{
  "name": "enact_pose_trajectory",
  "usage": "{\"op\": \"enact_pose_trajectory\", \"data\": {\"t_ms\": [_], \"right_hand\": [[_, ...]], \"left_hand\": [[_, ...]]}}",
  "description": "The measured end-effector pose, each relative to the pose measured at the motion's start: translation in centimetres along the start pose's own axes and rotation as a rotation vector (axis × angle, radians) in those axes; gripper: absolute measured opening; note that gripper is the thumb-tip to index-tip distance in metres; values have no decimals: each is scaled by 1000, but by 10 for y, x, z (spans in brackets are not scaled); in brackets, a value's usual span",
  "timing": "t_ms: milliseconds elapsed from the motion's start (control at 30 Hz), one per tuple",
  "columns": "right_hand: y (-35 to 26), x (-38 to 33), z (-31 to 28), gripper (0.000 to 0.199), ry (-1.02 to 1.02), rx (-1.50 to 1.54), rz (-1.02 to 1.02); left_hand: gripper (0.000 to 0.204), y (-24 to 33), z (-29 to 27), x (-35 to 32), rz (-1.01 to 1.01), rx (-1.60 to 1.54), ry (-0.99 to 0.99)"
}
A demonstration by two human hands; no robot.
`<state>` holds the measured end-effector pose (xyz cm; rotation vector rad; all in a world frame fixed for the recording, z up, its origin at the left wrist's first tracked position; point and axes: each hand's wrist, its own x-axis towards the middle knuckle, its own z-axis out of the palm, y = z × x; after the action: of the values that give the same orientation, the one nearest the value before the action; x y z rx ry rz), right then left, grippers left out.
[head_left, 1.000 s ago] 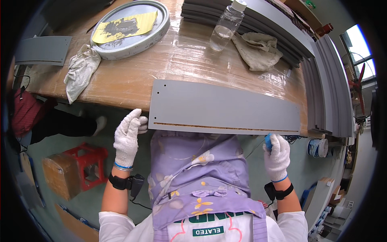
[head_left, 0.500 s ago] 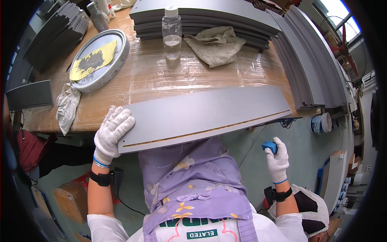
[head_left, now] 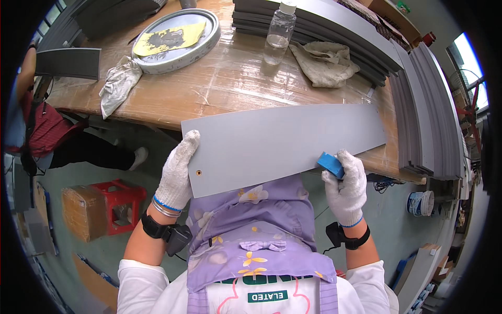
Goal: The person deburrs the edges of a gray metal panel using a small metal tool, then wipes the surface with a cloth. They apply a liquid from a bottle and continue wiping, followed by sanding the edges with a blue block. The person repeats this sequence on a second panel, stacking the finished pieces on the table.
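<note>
A long grey panel point(head_left: 277, 141) with a slightly curved far edge lies across the near edge of the table, its near side over my lap. A small hole with a brass-coloured rim shows in its near left corner. My left hand point(head_left: 178, 170), in a white knit glove, grips the panel's left end, some fingers hidden beneath it. In my gloved right hand point(head_left: 346, 191), a blue block point(head_left: 331, 165) is pinched between thumb and fingers. The block is at the panel's near right edge; whether it touches I cannot tell.
Behind the panel stand a clear bottle point(head_left: 279, 36), a crumpled beige cloth point(head_left: 325, 63) and a round grey lid point(head_left: 209, 44) bearing a smeared yellow sheet point(head_left: 170, 39). A white rag point(head_left: 120, 86) hangs over the table edge. Stacked grey panels point(head_left: 431, 115) stand right. Another person point(head_left: 57, 131) is at left.
The panel's upper face now shows no groove along the near edge, so it has been turned over. My right hand has brought the blue block in to the panel. The view has shifted left.
</note>
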<state>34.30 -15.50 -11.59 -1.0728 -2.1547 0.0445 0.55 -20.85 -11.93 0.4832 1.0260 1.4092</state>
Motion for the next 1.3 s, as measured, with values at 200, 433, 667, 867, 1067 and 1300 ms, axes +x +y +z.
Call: {"op": "enact_pose_trajectory", "data": {"t_ms": [200,433,667,867,1067,1300], "right_hand": [[-69,18,36,60,-111,198,-340],[-137,49,54,55,-242,226,-645],[-109,30,42,55,-239,73,-518],[-167,60,66,58,-211,224,-734],[-76,22,35,61,-145,49,-452],[68,-38,-13,48,158,-264,274]], "left_hand": [[50,-2,7,-5,-6,-148,-65],[49,-4,1,-3,32,-169,-53],[44,-2,-9,-3,42,-16,-61],[41,7,-1,-8,-59,-19,-25],[45,3,11,-7,9,-23,84],[42,3,13,-14,15,110,68]]}}
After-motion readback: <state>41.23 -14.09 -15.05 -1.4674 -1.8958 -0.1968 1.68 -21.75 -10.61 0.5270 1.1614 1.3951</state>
